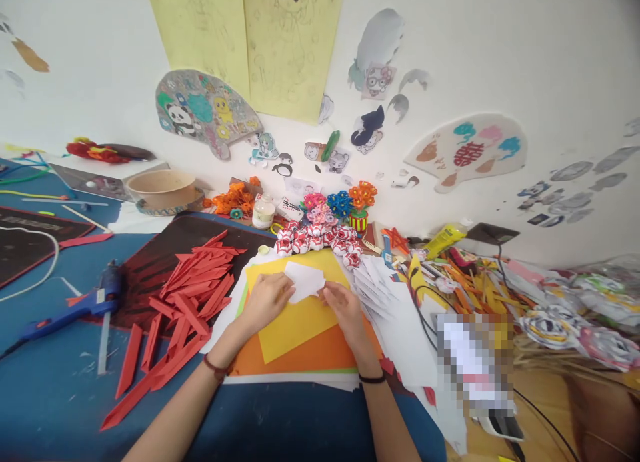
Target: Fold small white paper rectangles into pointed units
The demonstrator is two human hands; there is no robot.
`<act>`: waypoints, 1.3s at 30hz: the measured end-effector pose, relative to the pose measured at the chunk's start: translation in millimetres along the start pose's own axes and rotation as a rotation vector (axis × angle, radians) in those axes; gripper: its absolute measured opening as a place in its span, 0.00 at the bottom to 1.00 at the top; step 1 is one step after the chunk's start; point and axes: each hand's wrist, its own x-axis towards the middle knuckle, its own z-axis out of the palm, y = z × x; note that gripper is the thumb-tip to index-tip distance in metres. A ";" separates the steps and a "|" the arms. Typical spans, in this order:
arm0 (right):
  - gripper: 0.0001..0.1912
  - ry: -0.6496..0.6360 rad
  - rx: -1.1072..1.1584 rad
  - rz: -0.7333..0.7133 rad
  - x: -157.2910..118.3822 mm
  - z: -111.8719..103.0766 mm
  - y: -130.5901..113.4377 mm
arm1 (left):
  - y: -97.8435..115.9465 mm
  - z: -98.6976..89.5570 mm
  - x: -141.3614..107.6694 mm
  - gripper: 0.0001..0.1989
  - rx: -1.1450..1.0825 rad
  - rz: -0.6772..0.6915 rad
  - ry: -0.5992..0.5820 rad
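A small white piece of paper (304, 282) is held between both hands above a yellow sheet (295, 325), which lies over an orange sheet (320, 354). My left hand (269, 301) grips the paper's left side, fingers closed on it. At its right corner, my right hand (345, 309) pinches the paper between thumb and fingers. Folded red paper strips (200, 282) lie in a pile to the left. White folded papers (375, 289) are stacked to the right of the yellow sheet.
A blue glue gun (95, 305) rests at the left. Red-and-white folded pieces (320, 239), paper flowers (340, 204) and a glass jar (263, 212) stand along the wall. Coloured strips, a black cable and a pixelated object lie at the right.
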 end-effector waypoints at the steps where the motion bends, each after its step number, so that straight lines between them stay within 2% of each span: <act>1: 0.19 0.018 -0.042 -0.009 1.1 -3.3 0.7 | -2.5 0.8 -0.4 0.11 0.039 0.007 -0.003; 4: 0.17 0.036 -0.224 -0.069 1.4 -9.6 2.3 | -7.2 3.6 -2.3 0.09 0.126 0.041 -0.031; 8: 0.16 0.052 -0.509 -0.251 -3.1 -8.4 0.8 | -7.6 3.7 -3.4 0.08 0.174 0.112 -0.101; 10: 0.13 0.020 -0.602 -0.323 -5.1 -5.9 0.2 | -6.1 2.6 -3.3 0.08 0.185 0.136 -0.120; 13: 0.05 -0.043 -0.669 -0.346 -5.8 -2.4 1.8 | -3.0 2.2 -3.0 0.08 0.178 0.137 -0.121; 15: 0.01 -0.046 -0.691 -0.338 -4.7 -0.8 3.9 | -1.4 3.4 -3.0 0.07 0.141 0.100 -0.104; 19: 0.06 -0.043 -0.685 -0.329 -1.8 1.2 6.5 | -1.5 6.5 -3.1 0.07 0.077 0.049 -0.085; 25: 0.03 -0.032 -0.665 -0.330 -2.4 3.2 4.9 | -6.9 6.5 -1.5 0.04 0.024 0.063 -0.094; 39: 0.05 -0.059 -0.661 -0.314 -1.7 1.6 7.0 | -7.5 8.2 -2.7 0.09 -0.001 0.124 -0.099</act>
